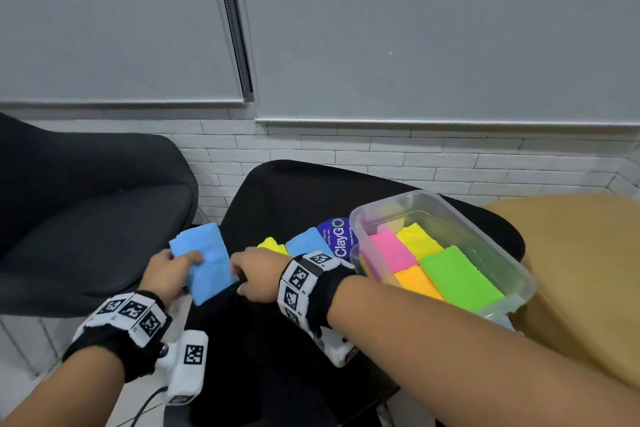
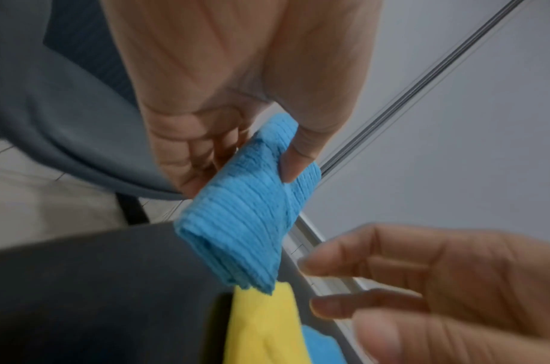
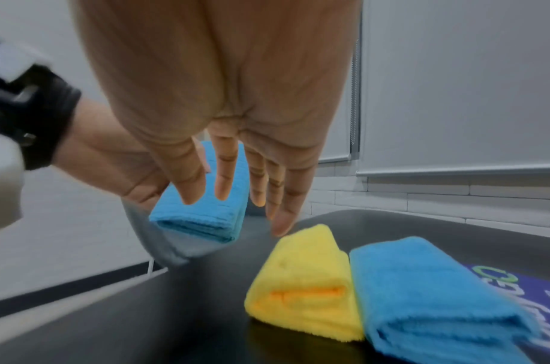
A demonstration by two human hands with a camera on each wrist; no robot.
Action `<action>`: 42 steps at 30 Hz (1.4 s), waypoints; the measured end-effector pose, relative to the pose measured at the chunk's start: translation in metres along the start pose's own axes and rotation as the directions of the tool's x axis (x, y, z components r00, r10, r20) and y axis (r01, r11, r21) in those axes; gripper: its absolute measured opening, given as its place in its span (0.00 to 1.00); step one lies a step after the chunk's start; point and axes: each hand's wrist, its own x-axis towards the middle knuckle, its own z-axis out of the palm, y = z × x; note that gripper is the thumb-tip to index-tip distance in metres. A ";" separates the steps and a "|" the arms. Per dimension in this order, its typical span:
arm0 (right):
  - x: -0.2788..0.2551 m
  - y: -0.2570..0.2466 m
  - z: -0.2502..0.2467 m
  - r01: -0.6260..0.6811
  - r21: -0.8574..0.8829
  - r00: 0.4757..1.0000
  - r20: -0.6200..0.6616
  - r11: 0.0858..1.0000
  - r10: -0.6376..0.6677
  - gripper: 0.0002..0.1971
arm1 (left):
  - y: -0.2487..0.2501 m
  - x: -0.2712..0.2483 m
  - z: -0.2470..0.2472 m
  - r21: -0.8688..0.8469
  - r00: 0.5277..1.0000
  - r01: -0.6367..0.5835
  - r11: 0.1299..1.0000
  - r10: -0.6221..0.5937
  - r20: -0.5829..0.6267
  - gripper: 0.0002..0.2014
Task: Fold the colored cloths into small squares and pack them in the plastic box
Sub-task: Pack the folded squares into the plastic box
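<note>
- Left hand (image 1: 169,270): a folded blue cloth (image 1: 204,262) is pinched between thumb and fingers and held above the left edge of the black table (image 1: 284,340).
- Right hand (image 1: 258,276): nothing is held; in the right wrist view the fingers (image 3: 223,182) are seen straight and slightly spread, just beside the held cloth.
- A folded yellow cloth (image 3: 304,285) and a second folded blue cloth (image 3: 429,295) are laid side by side, touching, on the table beyond the right hand.
- The second blue cloth is partly laid over a purple sticker (image 1: 339,236).
- The clear plastic box (image 1: 519,274) is placed at the right; folded pink (image 1: 391,250), yellow (image 1: 419,239), orange (image 1: 415,282) and green (image 1: 460,277) cloths are packed inside.
- A dark chair (image 1: 86,211) is noted at left.
</note>
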 end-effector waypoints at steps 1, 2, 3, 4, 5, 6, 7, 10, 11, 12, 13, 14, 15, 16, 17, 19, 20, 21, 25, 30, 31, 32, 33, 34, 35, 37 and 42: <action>-0.003 -0.002 -0.011 -0.002 0.043 0.999 -0.044 0.999 0.004 0.14 | 0.010 -0.007 -0.001 -0.002 1.000 -0.028 1.000 0.028 -0.008 0.14; -0.005 -0.002 -0.022 -0.006 0.090 0.996 -0.087 0.996 0.014 0.13 | 0.020 -0.013 -0.002 -0.013 0.998 -0.056 0.998 0.056 -0.004 0.16; -0.008 -0.002 -0.034 -0.009 0.138 0.991 -0.129 0.990 0.027 0.12 | 0.030 -0.019 0.000 -0.028 0.997 -0.078 0.997 0.079 0.008 0.18; -0.010 0.000 -0.045 -0.014 0.184 0.984 -0.170 0.983 0.046 0.11 | 0.040 -0.026 0.004 -0.048 0.994 -0.102 0.994 0.103 0.030 0.20; -0.014 0.003 -0.057 -0.017 0.217 0.976 -0.210 0.976 0.063 0.10 | 0.051 -0.034 0.011 -0.065 0.991 -0.121 0.991 0.124 0.048 0.19; -0.019 0.007 -0.069 -0.024 0.240 0.967 -0.241 0.970 0.083 0.08 | 0.062 -0.044 0.020 -0.082 0.986 -0.147 0.986 0.153 0.073 0.16; -0.026 0.012 -0.082 -0.031 0.258 0.958 -0.266 0.966 0.102 0.08 | 0.073 -0.053 0.031 -0.093 0.980 -0.168 0.981 0.177 0.096 0.14; -0.051 0.032 -0.113 -0.063 0.295 0.935 -0.317 0.953 0.160 0.12 | 0.097 -0.076 0.073 -0.146 0.956 -0.218 0.965 0.241 0.165 0.11; -0.060 0.041 -0.121 -0.078 0.297 0.928 -0.327 0.952 0.178 0.13 | 0.103 -0.084 0.089 -0.168 0.949 -0.223 0.960 0.253 0.186 0.12; -0.070 0.051 -0.129 -0.093 0.303 0.922 -0.334 0.949 0.197 0.14 | 0.109 -0.090 0.105 -0.178 0.942 -0.227 0.957 0.262 0.208 0.13; -0.080 0.062 -0.135 -0.112 0.313 0.915 -0.339 0.943 0.221 0.15 | 0.113 -0.096 0.120 -0.184 0.936 -0.227 0.956 0.266 0.229 0.14; -0.090 0.074 -0.141 -0.132 0.325 0.906 -0.344 0.936 0.247 0.17 | 0.117 -0.101 0.136 -0.184 0.930 -0.227 0.956 0.269 0.252 0.15; -0.101 0.086 -0.147 -0.159 0.328 0.895 -0.349 0.931 0.276 0.18 | 0.119 -0.107 0.151 -0.187 0.922 -0.225 0.956 0.271 0.278 0.16; -0.111 0.098 -0.152 -0.189 0.323 0.884 -0.356 0.927 0.304 0.20 | 0.121 -0.112 0.165 -0.182 0.912 -0.223 0.958 0.271 0.308 0.17; -0.121 0.109 -0.156 -0.222 0.311 0.872 -0.360 0.924 0.331 0.20 | 0.120 -0.117 0.179 -0.169 0.902 -0.224 0.960 0.270 0.338 0.18; -0.139 0.130 -0.160 -0.285 0.287 0.853 -0.360 0.915 0.379 0.19 | 0.117 -0.126 0.201 -0.090 0.878 -0.277 0.957 0.290 0.380 0.17; -0.147 0.139 -0.161 -0.320 0.265 0.843 -0.358 0.909 0.401 0.17 | 0.114 -0.129 0.209 -0.001 0.865 -0.347 0.938 0.320 0.387 0.17; -0.154 0.147 -0.161 -0.362 0.233 0.832 -0.357 0.903 0.425 0.15 | 0.109 -0.128 0.215 0.125 0.850 -0.431 0.894 0.355 0.388 0.18; -0.165 0.167 -0.153 -0.498 0.134 0.794 -0.327 0.857 0.513 0.10 | 0.090 -0.121 0.218 0.575 0.835 -0.546 0.610 0.336 0.437 0.17; -0.152 0.169 -0.141 -0.588 -0.007 0.785 -0.248 0.809 0.568 0.07 | 0.080 -0.115 0.209 0.493 0.835 -0.508 0.707 0.261 0.485 0.12; -0.149 0.170 -0.139 -0.600 -0.046 0.784 -0.231 0.799 0.576 0.06 | 0.078 -0.114 0.209 0.469 0.843 -0.478 0.743 0.236 0.484 0.12; -0.145 0.171 -0.136 -0.611 -0.091 0.783 -0.216 0.787 0.583 0.07 | 0.077 -0.114 0.208 0.439 0.848 -0.450 0.778 0.220 0.482 0.12; -0.142 0.173 -0.134 -0.621 -0.134 0.780 -0.207 0.773 0.591 0.10 | 0.076 -0.115 0.208 0.414 0.853 -0.428 0.803 0.208 0.479 0.13; -0.139 0.174 -0.132 -0.629 -0.175 0.776 -0.197 0.757 0.599 0.12 | 0.076 -0.116 0.209 0.394 0.856 -0.413 0.821 0.202 0.476 0.13; -0.137 0.174 -0.131 -0.640 -0.209 0.769 -0.185 0.740 0.613 0.13 | 0.075 -0.116 0.209 0.375 0.859 -0.397 0.838 0.196 0.473 0.14; -0.133 0.175 -0.128 -0.634 -0.293 0.769 -0.150 0.715 0.621 0.13 | 0.075 -0.115 0.211 0.341 0.863 -0.373 0.863 0.188 0.468 0.15; -0.123 0.176 -0.117 -0.579 -0.500 0.756 -0.034 0.644 0.653 0.14 | 0.075 -0.114 0.212 0.322 0.865 -0.356 0.877 0.179 0.468 0.16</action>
